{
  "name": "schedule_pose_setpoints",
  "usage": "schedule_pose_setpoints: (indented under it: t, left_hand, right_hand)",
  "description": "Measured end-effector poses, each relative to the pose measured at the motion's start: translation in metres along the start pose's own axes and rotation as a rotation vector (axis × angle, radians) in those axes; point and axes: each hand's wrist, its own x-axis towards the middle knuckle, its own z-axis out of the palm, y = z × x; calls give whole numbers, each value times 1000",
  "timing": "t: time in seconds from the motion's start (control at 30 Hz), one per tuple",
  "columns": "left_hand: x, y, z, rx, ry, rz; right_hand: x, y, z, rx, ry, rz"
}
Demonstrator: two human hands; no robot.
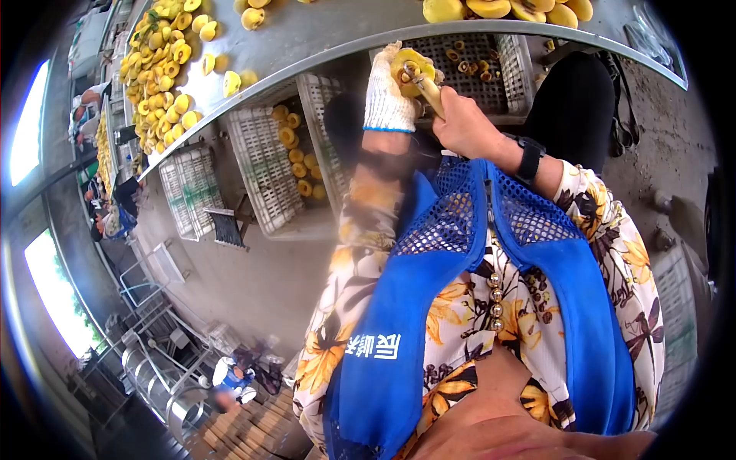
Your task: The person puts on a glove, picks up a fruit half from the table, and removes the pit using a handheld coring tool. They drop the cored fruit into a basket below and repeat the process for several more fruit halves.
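In a white knit glove with a blue cuff edge, my left hand (389,96) grips a yellow peach half (410,67), cut face showing. My bare right hand (468,126), a dark watch at its wrist, is closed around the light handle of a pitting tool (431,93). Its metal tip rests at the middle of the peach's cut face. Both hands are just off the metal table's near edge, above a crate (515,77) that holds several small brown and yellow pieces.
Piled peach halves (157,100) cover the left of the metal table (322,34), and more peaches (498,9) lie at its far side. White crates (264,169) stand below, one with peach halves (307,172) beside it. Other people (234,376) are in the background at left.
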Motion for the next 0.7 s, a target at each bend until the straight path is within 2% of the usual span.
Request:
schedule_pose_setpoints:
  t: [0.1,0.13,0.23,0.27,0.37,0.43,0.53,0.63,0.67,0.7]
  left_hand:
    - [-11,-14,14,66,94,384]
    - [-11,-13,17,203,188,476]
    - [4,-7,8,63,-147,521]
    - [0,-12,5,274,-14,601]
    - [-32,-2,35,-29,106,221]
    - [-25,-2,29,15,90,285]
    - [-23,-5,27,258,92,532]
    - [-16,-8,30,336,100,599]
    - [3,-11,13,309,-25,585]
    - [-2,-11,15,248,27,516]
  right_hand:
    - [0,3,1,1,31,-29]
    - [1,4,1,9,41,-35]
    - [0,-3,-3,124,-42,94]
    - [0,-1,-1,111,-11,53]
    - [1,7,4,37,62,-62]
    - [3,10,3,-65,82,-129]
    - [4,10,-1,-35,25,-107]
    - [1,4,0,131,-22,28]
    - [0,4,1,95,-7,17]
    - [-1,5,2,59,7,7]
